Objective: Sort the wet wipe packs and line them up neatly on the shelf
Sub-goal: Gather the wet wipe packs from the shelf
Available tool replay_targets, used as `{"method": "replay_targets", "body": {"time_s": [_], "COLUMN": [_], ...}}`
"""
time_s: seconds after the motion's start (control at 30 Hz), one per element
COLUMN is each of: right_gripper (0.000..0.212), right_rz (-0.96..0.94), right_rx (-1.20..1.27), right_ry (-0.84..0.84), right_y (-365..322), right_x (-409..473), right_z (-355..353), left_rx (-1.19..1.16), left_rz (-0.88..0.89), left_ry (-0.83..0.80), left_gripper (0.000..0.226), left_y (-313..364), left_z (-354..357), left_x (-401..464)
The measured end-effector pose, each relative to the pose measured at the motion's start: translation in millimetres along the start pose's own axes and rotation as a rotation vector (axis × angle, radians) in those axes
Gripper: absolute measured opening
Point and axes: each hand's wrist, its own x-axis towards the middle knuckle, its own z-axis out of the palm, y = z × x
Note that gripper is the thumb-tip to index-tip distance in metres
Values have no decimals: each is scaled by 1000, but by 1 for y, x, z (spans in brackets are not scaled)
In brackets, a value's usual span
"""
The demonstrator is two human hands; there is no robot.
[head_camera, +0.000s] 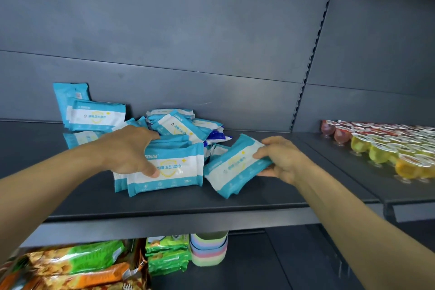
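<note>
Several blue-and-white wet wipe packs lie on a dark grey shelf (pixel 164 205). My left hand (pixel 128 150) grips a stack of upright packs (pixel 174 172) near the shelf front, thumb on the front face and fingers over the top. My right hand (pixel 280 159) holds the right end of a tilted wipe pack (pixel 231 167) just beside that stack. A loose heap of packs (pixel 179 125) lies behind them. Two more packs (pixel 94 114) lean against the back wall at the left, one standing taller behind.
Rows of red, yellow and orange jelly cups (pixel 381 146) fill the neighbouring shelf on the right. Below are snack bags (pixel 77 263), green packets (pixel 167 254) and stacked pastel bowls (pixel 209 249). A slotted upright (pixel 308 73) divides the back panels.
</note>
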Motion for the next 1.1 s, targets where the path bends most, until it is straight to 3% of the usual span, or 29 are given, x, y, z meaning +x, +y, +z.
{"method": "replay_targets", "body": {"time_s": [0.13, 0.23, 0.3, 0.43, 0.6, 0.77, 0.9, 1.1], "right_gripper": [17, 17, 15, 55, 55, 39, 21, 34], "right_rz": [-24, -43, -122, -270, -224, -182, -315, -606], "right_rx": [-305, -721, -837, -823, -1100, -1012, -904, -421], "right_ry": [-9, -52, -30, -67, -295, -338, -163, 170], "right_y": [5, -3, -12, -25, -23, -30, -40, -62], "right_x": [-4, -4, 3, 31, 57, 76, 79, 49], "right_z": [6, 1, -1, 13, 44, 42, 20, -6], "left_rx": [-12, -13, -6, -1, 53, 61, 51, 57], "left_rz": [-9, -22, -39, -54, -80, -85, -90, -96], "left_ry": [-8, 1, 2, 0, 8, 19, 18, 6], "left_gripper": [67, 71, 80, 87, 91, 85, 85, 85], "left_y": [-2, -4, -5, -6, -1, 2, 3, 6], "left_z": [-2, -3, -3, -2, -1, -1, -1, -4], "left_x": [-1, -2, -3, -2, -4, -7, -7, -9]}}
